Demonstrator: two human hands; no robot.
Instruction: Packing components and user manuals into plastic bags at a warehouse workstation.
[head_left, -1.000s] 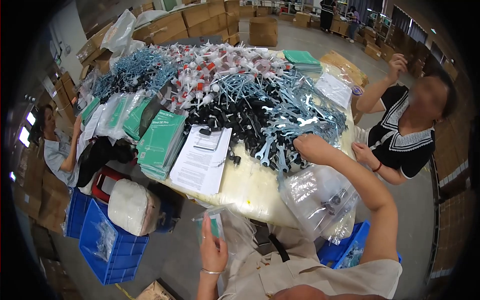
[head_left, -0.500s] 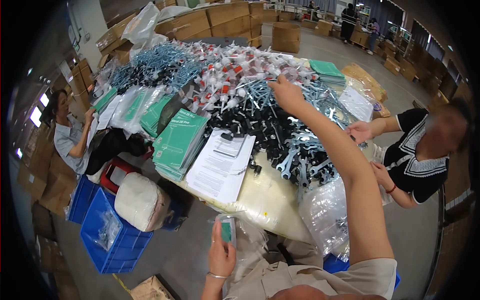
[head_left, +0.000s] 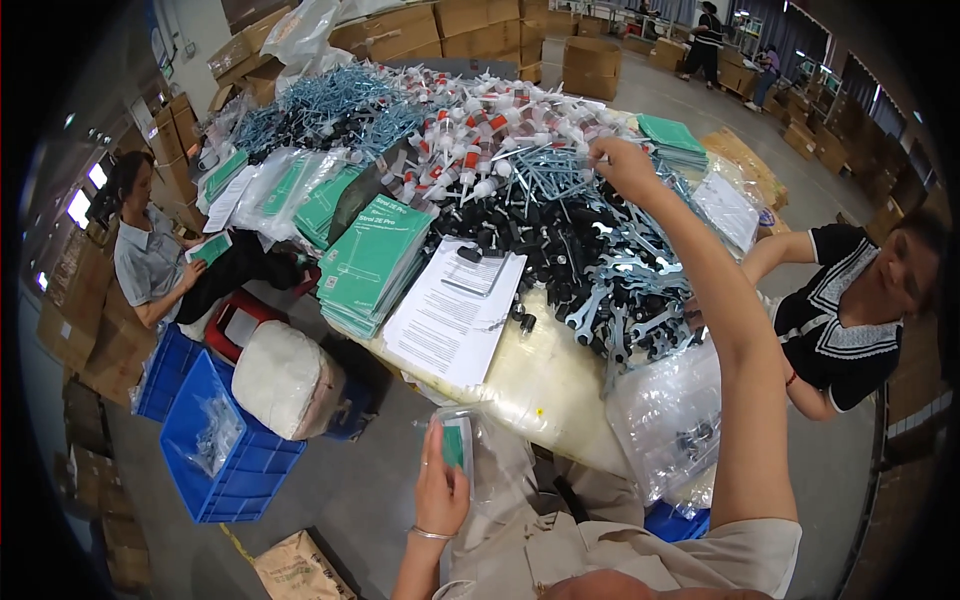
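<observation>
Right hand [head_left: 622, 165] pinching silver screws [head_left: 545, 175] on far pile, left hand [head_left: 440, 485] holding clear bag [head_left: 458, 440] near lap

Grey concrete floor [head_left: 380, 500], stacked cardboard boxes [head_left: 470, 20] (warehouse-like) behind.

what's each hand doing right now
left hand: closed on a clear bag with a green booklet inside
right hand: closed on bolts in the pile
</observation>
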